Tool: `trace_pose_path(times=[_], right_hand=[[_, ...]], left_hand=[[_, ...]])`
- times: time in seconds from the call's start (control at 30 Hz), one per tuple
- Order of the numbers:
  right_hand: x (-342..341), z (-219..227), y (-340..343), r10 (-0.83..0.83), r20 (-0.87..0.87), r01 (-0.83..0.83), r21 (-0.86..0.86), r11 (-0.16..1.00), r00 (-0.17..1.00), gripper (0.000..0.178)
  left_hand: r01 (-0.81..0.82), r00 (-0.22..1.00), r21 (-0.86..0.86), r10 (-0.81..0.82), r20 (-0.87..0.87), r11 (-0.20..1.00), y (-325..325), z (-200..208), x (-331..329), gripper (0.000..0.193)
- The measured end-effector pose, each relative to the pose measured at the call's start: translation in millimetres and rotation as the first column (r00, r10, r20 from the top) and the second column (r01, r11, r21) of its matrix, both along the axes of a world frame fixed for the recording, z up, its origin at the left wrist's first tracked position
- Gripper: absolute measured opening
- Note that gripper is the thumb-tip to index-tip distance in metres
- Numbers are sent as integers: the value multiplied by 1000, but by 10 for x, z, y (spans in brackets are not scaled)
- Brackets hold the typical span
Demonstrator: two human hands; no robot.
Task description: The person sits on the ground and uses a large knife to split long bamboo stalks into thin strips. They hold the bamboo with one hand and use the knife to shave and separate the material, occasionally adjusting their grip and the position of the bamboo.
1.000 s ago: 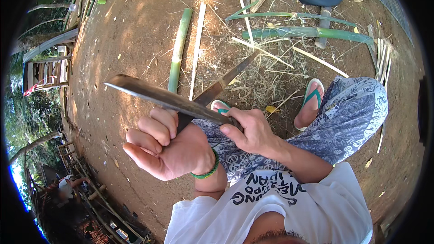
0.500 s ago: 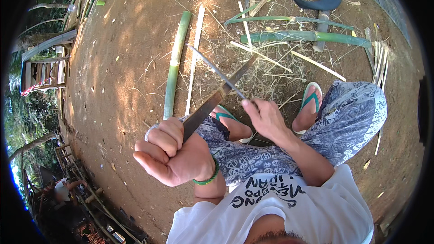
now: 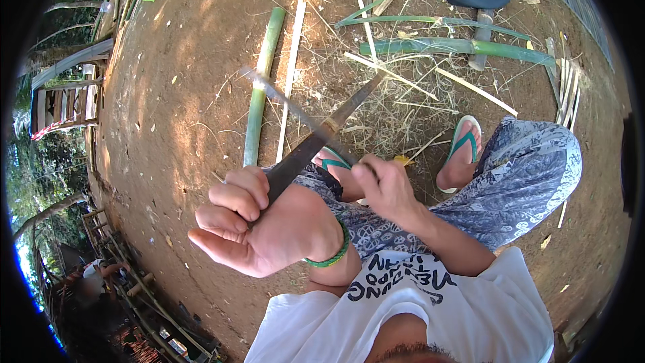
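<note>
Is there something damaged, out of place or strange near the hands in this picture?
Nothing looks damaged. The left hand grips a dark blade, and the right hand holds a thin strip across it. Split bamboo and shavings litter the ground untidily.

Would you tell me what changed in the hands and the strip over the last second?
The thin bamboo strip swung from lying flat across the left hand to pointing up and away, crossing the knife. The right hand slid back. Both hands kept their grips; the green bamboo pole stayed put.
</note>
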State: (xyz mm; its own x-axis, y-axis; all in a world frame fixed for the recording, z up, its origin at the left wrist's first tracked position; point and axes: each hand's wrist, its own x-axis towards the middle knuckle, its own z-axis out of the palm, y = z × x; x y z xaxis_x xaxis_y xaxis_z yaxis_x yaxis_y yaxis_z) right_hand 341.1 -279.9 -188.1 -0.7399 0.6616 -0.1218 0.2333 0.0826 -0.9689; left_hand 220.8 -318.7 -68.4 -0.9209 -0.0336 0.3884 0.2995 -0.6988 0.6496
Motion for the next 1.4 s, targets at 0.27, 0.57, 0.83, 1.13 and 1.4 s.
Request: trace_pose_path(times=[0.27,0.57,0.83,1.13,1.4], right_hand=[[-38,-161,-47,-86,-88,97,131,987,992,41],[31,-358,-81,-103,-58,110,134,985,993,48],[58,-256,36,-69,-62,75,99,992,996,47],[90,-773,52,-68,30,69,-4,998,997,47],[-57,-1280,216,13,132,-26,101,995,991,64]], left_hand=[[-33,999,15,33,11,999,-22,-55,-61,47],[53,999,92,-53,-7,994,-21,-44,-11,47],[21,1000,-34,-20,12,999,-120,84,54,50],[289,956,-74,-292,-28,954,-806,359,-148,45],[165,984,-152,-173,-42,975,-668,-317,-391,53]])
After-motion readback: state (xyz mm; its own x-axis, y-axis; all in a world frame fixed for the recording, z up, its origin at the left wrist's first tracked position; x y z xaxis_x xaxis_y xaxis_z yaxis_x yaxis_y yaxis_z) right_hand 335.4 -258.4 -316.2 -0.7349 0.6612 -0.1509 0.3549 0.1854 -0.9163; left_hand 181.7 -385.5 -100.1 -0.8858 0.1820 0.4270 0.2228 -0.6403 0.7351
